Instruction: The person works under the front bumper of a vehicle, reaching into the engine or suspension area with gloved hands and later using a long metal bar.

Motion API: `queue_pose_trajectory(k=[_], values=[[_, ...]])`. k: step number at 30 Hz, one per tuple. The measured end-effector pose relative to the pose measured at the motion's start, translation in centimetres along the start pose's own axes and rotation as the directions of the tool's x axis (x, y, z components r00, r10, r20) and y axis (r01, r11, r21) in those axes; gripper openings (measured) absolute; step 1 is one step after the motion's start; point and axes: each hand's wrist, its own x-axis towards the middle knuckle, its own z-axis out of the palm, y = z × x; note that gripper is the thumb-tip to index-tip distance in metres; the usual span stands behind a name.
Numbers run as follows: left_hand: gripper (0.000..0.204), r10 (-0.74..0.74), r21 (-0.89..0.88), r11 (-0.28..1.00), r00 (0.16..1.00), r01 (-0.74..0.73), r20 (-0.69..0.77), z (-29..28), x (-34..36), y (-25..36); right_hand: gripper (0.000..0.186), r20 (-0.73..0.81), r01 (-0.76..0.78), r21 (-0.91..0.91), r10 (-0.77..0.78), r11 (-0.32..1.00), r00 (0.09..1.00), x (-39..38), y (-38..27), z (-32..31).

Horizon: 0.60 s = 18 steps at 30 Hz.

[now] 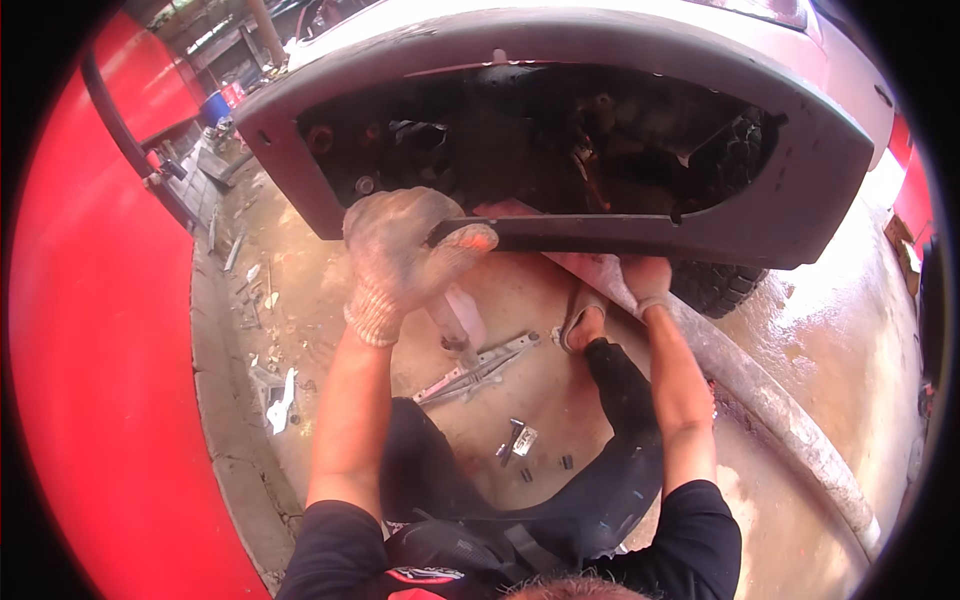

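Observation:
A large dark grey bumper [770, 235] with a wide opening spans the view in front of a pale vehicle [850, 60]. My left hand [405, 240], in a dirty knitted glove, is closed around the lower bar at the opening's left part, its thumb lying along the bar. At the lower edge, right of the middle, my right hand [645, 275] is closed against the bumper; its fingertips are hidden. Through the opening show dark, shadowed parts and part of a knobbly tyre [735, 150].
A long whitish pole [770, 400] runs from under the bumper to the lower right. On the concrete floor between my legs lie a scissor jack [480, 368] and several small dark pieces [567, 462]. A red panel [100, 330] stands at the left, beside a low kerb [225, 440] with scattered scraps.

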Motion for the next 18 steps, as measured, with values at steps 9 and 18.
queue_pose_trajectory(k=[9, 18], values=[[0.043, -0.018, 0.018, 1.000, 0.999, 0.019, -0.036, 0.6, -0.3, 0.0, 0.031, -0.050, 0.412, -0.490, -0.497, 0.768, 0.866, 4.5, 6.3, -7.4], [0.047, 0.031, 0.047, 0.999, 0.992, -0.025, -0.118, 1.1, -0.4, -0.3, 0.034, -0.062, 0.344, -0.481, -0.422, 0.807, 0.904, 1.6, 1.2, -8.6]])
